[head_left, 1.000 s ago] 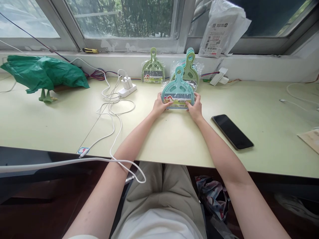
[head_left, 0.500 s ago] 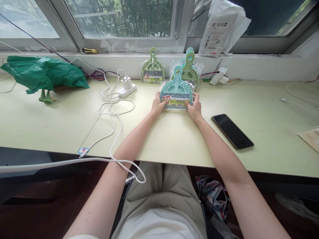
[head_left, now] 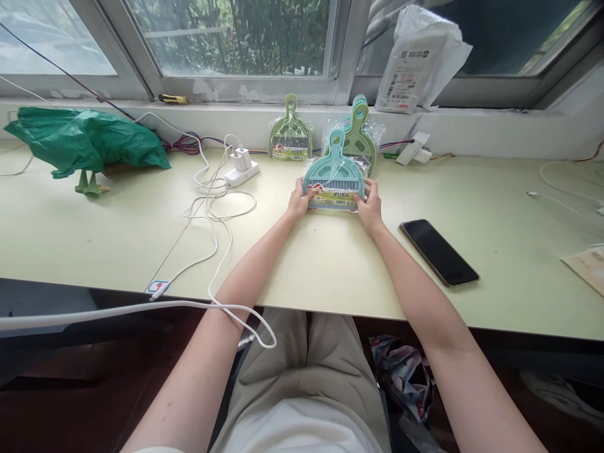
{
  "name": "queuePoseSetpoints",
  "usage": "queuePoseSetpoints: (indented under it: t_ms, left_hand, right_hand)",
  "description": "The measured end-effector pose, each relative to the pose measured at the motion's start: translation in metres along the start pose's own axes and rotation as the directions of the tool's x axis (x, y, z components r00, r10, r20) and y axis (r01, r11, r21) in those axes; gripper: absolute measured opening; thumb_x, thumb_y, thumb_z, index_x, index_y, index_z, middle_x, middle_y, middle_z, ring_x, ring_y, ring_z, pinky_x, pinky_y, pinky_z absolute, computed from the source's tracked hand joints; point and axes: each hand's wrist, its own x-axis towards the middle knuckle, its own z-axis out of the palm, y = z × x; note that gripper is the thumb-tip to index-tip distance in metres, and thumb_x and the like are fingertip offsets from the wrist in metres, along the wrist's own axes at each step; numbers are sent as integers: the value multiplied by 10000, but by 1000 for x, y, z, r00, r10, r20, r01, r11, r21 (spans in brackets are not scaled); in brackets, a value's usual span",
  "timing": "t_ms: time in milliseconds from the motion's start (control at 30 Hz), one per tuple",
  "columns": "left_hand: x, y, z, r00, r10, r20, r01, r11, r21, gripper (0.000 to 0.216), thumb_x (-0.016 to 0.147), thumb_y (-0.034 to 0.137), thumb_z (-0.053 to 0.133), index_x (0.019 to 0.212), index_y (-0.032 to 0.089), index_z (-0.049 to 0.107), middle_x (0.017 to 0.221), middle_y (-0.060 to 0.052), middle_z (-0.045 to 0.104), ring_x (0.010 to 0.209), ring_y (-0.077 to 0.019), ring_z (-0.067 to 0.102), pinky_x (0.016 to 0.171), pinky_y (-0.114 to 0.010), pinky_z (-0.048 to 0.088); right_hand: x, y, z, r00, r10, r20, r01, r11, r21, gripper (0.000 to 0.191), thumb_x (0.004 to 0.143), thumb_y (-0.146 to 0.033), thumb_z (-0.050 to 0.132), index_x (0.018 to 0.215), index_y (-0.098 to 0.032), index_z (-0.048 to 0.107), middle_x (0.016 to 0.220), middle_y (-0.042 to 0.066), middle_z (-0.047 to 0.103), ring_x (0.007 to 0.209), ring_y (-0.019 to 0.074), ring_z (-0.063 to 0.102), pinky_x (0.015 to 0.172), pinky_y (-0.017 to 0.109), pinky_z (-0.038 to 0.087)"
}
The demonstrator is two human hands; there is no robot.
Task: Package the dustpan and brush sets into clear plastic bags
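Observation:
A light-blue mini dustpan and brush set (head_left: 334, 171), wrapped in clear film with a printed label, stands upright on the table in front of me. My left hand (head_left: 300, 200) grips its lower left edge, thumb on the front. On the opposite edge, my right hand (head_left: 370, 205) is closed the same way; the fingers behind the set are partly hidden. Just behind it, a stack of green and blue dustpan sets (head_left: 359, 129) leans against the wall, partly covered. One green dustpan set (head_left: 290, 133) leans on the wall to the left.
A black phone (head_left: 440, 251) lies right of my right arm. White cables (head_left: 214, 217) tangle by a power strip (head_left: 241, 173) on the left, one crossing my left forearm. A green plastic bag (head_left: 89, 138) sits far left. A white package (head_left: 415, 63) rests on the sill.
Both hands still hold the light-blue set in about the same place. My right thumb has slid slightly outward towards the edge of the label. The view has tilted very slightly.

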Motion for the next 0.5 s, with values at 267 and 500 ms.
queuePoseSetpoints:
  t_ms: [267,500]
  left_hand:
    - [3,-5,2,1000,1,10,-1,1000,-23,454,855,231,498,1298,273,406,1115,-63,610,829,-203,649,722,-405,586]
    - [5,-2,-13,994,110,-20,-102,963,249,397,837,228,523,1233,244,503,1028,-55,662,1022,-254,625,980,-439,465]
  right_hand:
    - [6,1,2,991,119,-55,-107,978,181,582,764,-444,661,1262,-163,551,1189,150,667,1116,266,644,978,460,521]
    - [2,-9,-1,991,131,-19,-125,973,196,601,676,-477,740,1163,-147,618,1025,115,736,947,265,707,901,462,559]
